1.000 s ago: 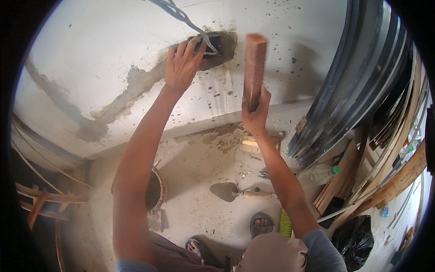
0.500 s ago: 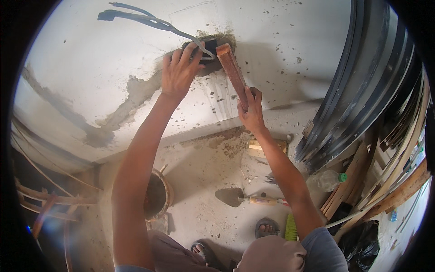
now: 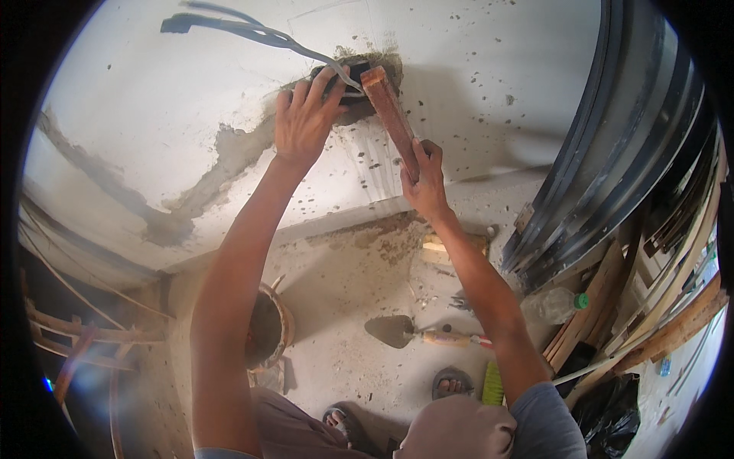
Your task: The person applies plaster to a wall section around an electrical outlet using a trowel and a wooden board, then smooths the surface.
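A dark electrical box sits in a rough hole in the white wall. Grey cables come out of it and stretch up to the left. My left hand lies over the box's left side, fingers spread, fingertips at its edge and by the cables. My right hand is closed round the lower end of a reddish-brown wooden block. The block's upper end is at the right part of the box; whether it touches the box I cannot tell.
On the floor are a trowel, a bucket of grey mix, a small wood piece, a green brush and a plastic bottle. Dark metal profiles lean at the right beside wooden strips. Fresh mortar runs leftward along the wall.
The wooden block's upper end has shifted slightly up and left, nearer the cables. My left hand stays nearly in place at the box.
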A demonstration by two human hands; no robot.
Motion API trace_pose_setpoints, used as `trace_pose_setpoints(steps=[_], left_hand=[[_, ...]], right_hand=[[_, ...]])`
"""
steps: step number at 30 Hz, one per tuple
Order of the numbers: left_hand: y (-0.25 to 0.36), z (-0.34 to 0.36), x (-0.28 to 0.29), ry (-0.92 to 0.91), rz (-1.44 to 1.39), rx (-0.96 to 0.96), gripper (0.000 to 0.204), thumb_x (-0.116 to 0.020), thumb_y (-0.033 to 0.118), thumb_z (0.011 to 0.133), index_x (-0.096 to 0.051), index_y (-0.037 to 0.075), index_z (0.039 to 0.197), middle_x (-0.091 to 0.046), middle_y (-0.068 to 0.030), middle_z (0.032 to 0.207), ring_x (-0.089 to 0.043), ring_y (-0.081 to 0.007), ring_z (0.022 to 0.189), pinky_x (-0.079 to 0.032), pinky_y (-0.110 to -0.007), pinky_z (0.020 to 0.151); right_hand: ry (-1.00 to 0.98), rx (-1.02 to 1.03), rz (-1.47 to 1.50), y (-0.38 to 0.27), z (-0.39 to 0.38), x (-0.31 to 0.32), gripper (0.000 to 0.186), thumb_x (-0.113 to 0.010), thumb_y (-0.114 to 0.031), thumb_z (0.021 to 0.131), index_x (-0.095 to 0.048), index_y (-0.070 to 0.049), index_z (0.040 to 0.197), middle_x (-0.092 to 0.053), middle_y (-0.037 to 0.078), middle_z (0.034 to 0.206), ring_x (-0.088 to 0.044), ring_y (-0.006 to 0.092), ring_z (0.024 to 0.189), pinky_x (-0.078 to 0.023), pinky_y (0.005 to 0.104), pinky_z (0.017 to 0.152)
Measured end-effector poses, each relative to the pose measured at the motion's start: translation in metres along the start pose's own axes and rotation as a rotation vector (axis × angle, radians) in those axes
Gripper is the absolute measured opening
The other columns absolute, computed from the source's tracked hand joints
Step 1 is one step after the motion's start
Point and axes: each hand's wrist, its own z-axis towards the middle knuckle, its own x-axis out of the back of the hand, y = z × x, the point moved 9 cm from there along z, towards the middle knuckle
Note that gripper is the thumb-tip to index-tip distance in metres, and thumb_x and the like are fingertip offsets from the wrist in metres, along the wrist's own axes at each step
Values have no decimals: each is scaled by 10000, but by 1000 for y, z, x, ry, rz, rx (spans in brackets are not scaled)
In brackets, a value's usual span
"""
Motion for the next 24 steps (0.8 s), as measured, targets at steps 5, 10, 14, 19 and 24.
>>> trace_pose_setpoints(steps=[5, 10, 14, 19, 24], left_hand=[[-3, -2, -2, -3, -4, 0, 635, -721, 352, 787, -520, 234, 1377, -536, 22, 1222, -523, -163, 924, -388, -342, 773], [1, -1, -2, -33, 6, 5, 476, -692, 335, 826, -583, 210, 1272, -492, 51, 1297, -512, -155, 947, -392, -341, 776], [-3, -6, -4, -35, -4, 3, 537, -710, 334, 811, -563, 222, 1315, -513, 37, 1263, -521, -158, 945, -392, -345, 783], [-1, 0, -3, -3, 15, -21, 661, -738, 353, 780, -520, 238, 1393, -555, 2, 1207, -540, -165, 934, -390, -346, 786], [-2, -1, 0, 13, -41, -16, 661, -734, 356, 785, -516, 241, 1398, -564, -3, 1199, -544, -164, 925, -390, -348, 778]], right_hand=[[51, 57, -13, -13, 13, 2, 827, -660, 60, 811, -259, -135, 1508, -407, 257, 1238, -502, 406, 1061, -484, 453, 835], [54, 61, -23, -12, 13, 6, 808, -647, 58, 819, -267, -134, 1505, -411, 261, 1231, -499, 408, 1066, -476, 460, 849], [63, 0, -30, -13, -1, 6, 773, -649, 38, 820, -276, -88, 1486, -414, 276, 1219, -485, 416, 1089, -455, 489, 876], [105, 22, -41, -12, -40, 9, 770, -656, 20, 821, -264, -59, 1479, -412, 290, 1210, -471, 428, 1099, -435, 507, 882], [-3, -71, 3, -2, -52, -11, 786, -641, 24, 835, -246, -100, 1503, -402, 281, 1208, -471, 419, 1080, -439, 494, 862]])
